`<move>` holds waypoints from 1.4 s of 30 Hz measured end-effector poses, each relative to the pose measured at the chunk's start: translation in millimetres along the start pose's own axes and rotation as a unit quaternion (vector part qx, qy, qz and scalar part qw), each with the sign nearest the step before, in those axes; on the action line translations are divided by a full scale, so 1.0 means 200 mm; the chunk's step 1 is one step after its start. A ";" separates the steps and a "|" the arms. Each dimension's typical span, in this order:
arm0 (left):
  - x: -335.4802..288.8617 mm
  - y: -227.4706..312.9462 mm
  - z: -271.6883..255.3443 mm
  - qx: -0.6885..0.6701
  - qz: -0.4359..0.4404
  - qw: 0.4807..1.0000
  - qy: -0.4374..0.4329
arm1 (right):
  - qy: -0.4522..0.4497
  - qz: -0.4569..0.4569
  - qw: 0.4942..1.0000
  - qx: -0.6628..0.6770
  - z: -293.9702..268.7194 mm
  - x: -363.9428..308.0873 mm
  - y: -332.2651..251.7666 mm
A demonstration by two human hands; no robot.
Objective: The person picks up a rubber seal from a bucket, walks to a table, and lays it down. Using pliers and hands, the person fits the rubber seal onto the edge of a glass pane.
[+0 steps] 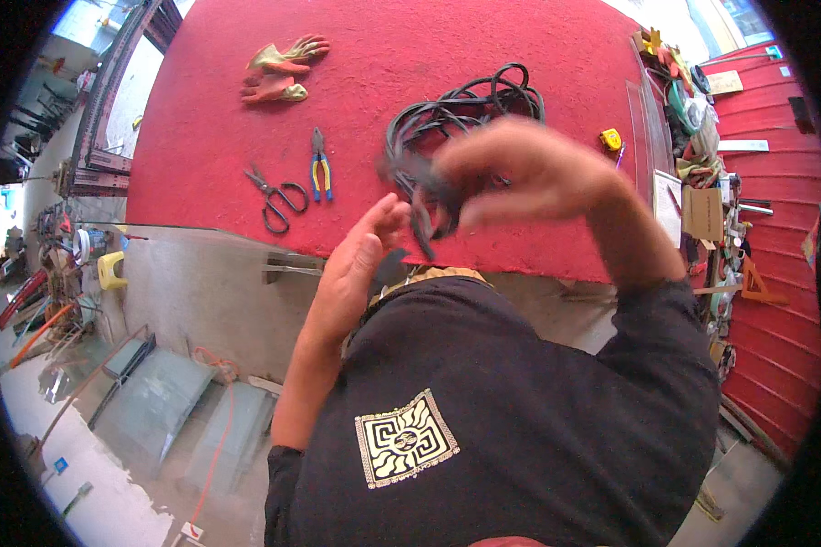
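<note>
A loose coil of black cable (415, 121) lies on the red-covered table (219, 137) in front of me. My right hand (520, 169), smeared by motion, is raised over its near part. A dark, blurred piece (440, 189) shows by those fingers; whether they grip it is unclear. Close to the table's near edge, my left hand (363, 251) has its fingers curled in toward the thumb. What it holds, if anything, I cannot make out. Left of the coil lie pliers (319, 173) with blue-and-yellow handles and black-handled scissors (262, 183).
Orange-and-cream work gloves (269, 89) rest at the far left of the table. To the right are a yellow tape measure (610, 139), a clear glass sheet (643, 137) and a cardboard box (702, 214). Glass panes (160, 392) lie low at the left, beside an orange cord (219, 428).
</note>
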State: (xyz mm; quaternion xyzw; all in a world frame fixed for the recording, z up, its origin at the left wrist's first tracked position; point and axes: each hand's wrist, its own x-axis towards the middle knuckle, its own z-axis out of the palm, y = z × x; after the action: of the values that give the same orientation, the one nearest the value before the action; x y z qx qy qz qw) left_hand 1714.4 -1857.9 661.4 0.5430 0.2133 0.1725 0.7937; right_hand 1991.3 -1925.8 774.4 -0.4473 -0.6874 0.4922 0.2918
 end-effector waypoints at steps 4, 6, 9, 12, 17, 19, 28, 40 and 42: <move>0.05 0.01 0.10 -0.301 -0.095 0.948 -0.033 | -0.140 -0.041 0.988 0.053 0.34 -0.02 0.22; 0.07 0.04 0.11 -0.271 -0.096 0.957 0.028 | -0.132 -0.116 0.983 0.057 0.36 0.01 0.28; 0.05 0.11 0.09 -0.097 -0.010 0.992 0.083 | -0.059 0.046 0.997 -0.021 0.28 0.02 0.43; -0.07 0.30 0.07 -0.023 -0.122 0.992 0.017 | 0.213 0.132 0.940 -0.233 0.19 0.09 0.56; -0.20 0.41 0.08 0.146 0.035 0.966 -0.209 | 0.383 0.078 0.890 -0.233 0.14 0.17 0.85; -0.24 0.57 0.03 0.202 0.076 0.940 -0.265 | 0.457 0.100 0.867 -0.174 0.12 0.15 1.02; -0.67 0.70 -0.07 0.068 0.341 0.905 -0.245 | 0.653 0.183 0.631 -0.377 -0.01 -0.01 1.42; -0.49 0.53 -0.01 0.079 0.182 0.948 -0.247 | 0.505 -0.136 0.847 0.091 -1.71 -0.24 1.05; -0.47 0.56 0.01 0.169 0.161 0.956 -0.179 | 0.555 -0.246 0.794 0.037 -1.79 -0.16 0.49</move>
State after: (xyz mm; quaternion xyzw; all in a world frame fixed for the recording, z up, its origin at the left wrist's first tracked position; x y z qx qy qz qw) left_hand 1631.2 -1866.9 779.7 0.7180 0.0036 0.1600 0.6774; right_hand 2338.0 -1794.3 807.4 -0.4481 -0.4758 0.0961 0.7507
